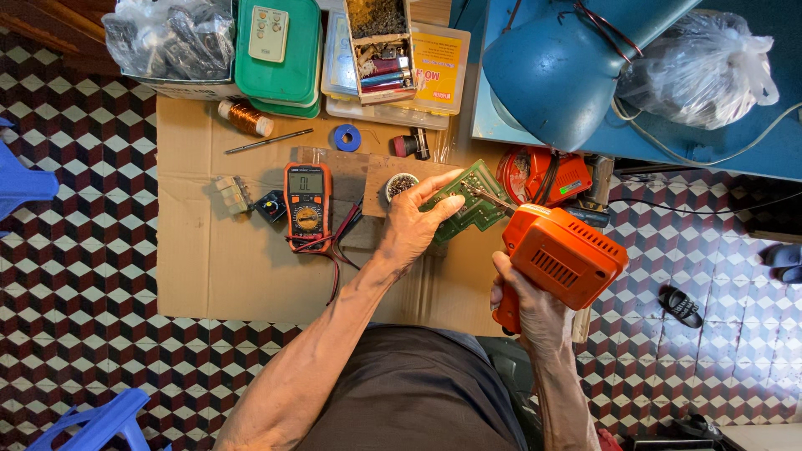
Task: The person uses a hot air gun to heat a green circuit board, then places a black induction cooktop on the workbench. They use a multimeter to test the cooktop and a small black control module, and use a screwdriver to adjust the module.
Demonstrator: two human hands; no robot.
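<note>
Left hand (415,224) grips a green circuit board (470,197) by its lower-left end, thumb on top, fingers curled under. The board is held tilted above the cardboard sheet (217,259); its long axis runs from lower left to upper right, the free end pointing toward the orange reel-like tool (541,175) by the blue lamp shade (560,71).

Right hand (530,313) is closed around the handle of an orange soldering gun (561,255). The gun body sits right of the board, its thin metal tip (489,199) pointing up and left, touching the board's face near the middle.

Left of the left hand on the cardboard: 1 orange-cased multimeter (307,207), upright, display at the far end, red and black leads trailing toward the wrist. A small round dish (400,184) of small parts sits just beside the left thumb. Farther back: a copper wire spool (245,118), a blue tape roll (347,137), green lidded containers (280,58).
</note>
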